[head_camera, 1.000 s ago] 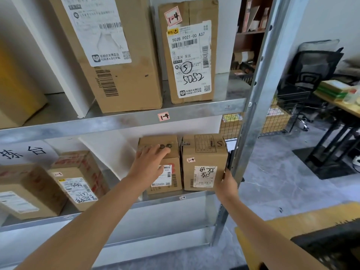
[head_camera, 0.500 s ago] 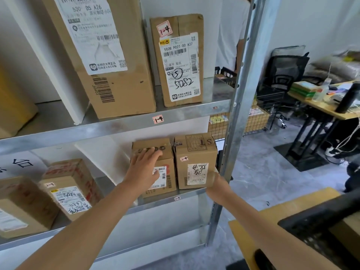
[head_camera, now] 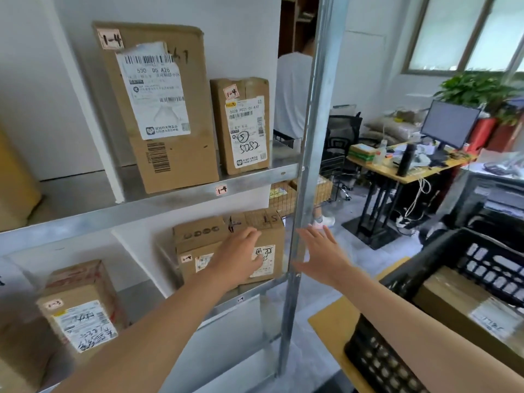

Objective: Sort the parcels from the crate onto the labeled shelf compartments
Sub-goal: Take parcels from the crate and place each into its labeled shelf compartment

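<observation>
Two small cardboard parcels stand side by side in the lower shelf compartment marked 1-4: the left parcel point(head_camera: 195, 239) and the right parcel point(head_camera: 270, 222). My left hand point(head_camera: 238, 258) lies flat against their fronts, over the seam between them, and grips nothing. My right hand point(head_camera: 321, 251) hovers with fingers spread just right of the shelf's metal upright point(head_camera: 309, 137), touching no parcel. At the lower right, the black crate point(head_camera: 425, 282) holds another labelled parcel point(head_camera: 465, 307).
On the upper 1-4 shelf stand a tall box point(head_camera: 167, 154) and a narrower box point(head_camera: 243, 126). A 1-3 box point(head_camera: 82, 304) sits in the lower left compartment. The crate rests on a yellow table point(head_camera: 331, 321). Behind are a person in white, a desk and a chair.
My right hand has left the right parcel's side and moved out past the upright, fingers spread. My left hand slid right from the left parcel to the seam. The view swung right and up.
</observation>
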`<state>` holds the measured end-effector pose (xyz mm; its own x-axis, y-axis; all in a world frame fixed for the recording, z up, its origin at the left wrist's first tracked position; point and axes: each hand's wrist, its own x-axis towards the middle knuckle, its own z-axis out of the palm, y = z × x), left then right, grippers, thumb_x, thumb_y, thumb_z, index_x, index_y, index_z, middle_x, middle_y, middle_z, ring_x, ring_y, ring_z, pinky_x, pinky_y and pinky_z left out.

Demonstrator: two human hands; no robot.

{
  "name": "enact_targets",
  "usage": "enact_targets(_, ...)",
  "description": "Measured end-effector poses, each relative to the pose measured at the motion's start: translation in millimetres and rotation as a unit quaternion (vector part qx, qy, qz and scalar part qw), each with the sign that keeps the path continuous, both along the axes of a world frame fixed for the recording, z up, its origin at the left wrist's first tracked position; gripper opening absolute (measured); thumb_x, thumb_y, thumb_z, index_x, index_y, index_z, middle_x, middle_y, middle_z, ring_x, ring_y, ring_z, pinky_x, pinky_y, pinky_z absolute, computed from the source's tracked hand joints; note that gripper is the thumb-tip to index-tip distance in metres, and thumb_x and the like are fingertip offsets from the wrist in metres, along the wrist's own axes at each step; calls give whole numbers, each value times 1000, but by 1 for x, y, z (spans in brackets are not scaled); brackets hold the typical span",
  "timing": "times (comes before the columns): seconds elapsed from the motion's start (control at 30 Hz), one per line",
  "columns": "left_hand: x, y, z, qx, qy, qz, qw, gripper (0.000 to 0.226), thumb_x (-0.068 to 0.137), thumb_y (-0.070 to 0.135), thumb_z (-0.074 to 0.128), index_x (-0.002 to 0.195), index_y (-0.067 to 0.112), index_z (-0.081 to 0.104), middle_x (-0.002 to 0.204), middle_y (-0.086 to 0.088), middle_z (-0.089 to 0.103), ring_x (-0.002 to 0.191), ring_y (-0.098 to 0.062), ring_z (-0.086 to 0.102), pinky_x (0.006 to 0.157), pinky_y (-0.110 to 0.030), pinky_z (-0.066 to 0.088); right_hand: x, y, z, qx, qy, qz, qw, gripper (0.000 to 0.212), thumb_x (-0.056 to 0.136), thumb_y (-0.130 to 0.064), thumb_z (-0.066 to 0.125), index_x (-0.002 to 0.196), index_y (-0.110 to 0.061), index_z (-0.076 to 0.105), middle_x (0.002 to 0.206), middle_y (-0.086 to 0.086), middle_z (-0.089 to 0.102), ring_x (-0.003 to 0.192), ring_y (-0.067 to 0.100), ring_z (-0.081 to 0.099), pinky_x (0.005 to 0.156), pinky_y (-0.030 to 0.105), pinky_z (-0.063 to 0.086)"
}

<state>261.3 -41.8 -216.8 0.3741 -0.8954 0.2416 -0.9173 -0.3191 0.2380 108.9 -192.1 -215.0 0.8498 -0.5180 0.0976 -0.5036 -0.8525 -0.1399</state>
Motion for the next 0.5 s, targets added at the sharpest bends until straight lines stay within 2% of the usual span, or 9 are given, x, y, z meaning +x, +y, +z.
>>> enact_targets(0.17,-31,-32,10,-4,-10,-66,998,60,95,40,51,147,17,32,150,2,35,138,-17,30,114,-35,28,-50,-14,14,-2,-25,-51,998,77,91,-50,56,154,-21,22,158,-3,26,149,14,16,123,34,-4)
enact_targets(0.4,-94,-95,7,-3,-38,-155,987,68,91,44,53,147,12,30,148,-3,32,138,-22,26,113,-33,26,-130,-54,17,-36,-31,-164,985,74,91,-53,51,152,-18,26,156,-2,31,151,15,9,117,40,-20)
enact_targets(0.5,-126,-129,8,-3,-36,-202,979,62,92,41,53,142,11,34,145,-4,33,136,-22,26,111,-35,28,-172,-72,12,-31,-26,-206,978,73,91,-52,51,151,-18,28,155,-2,32,151,15,10,115,40,-20)
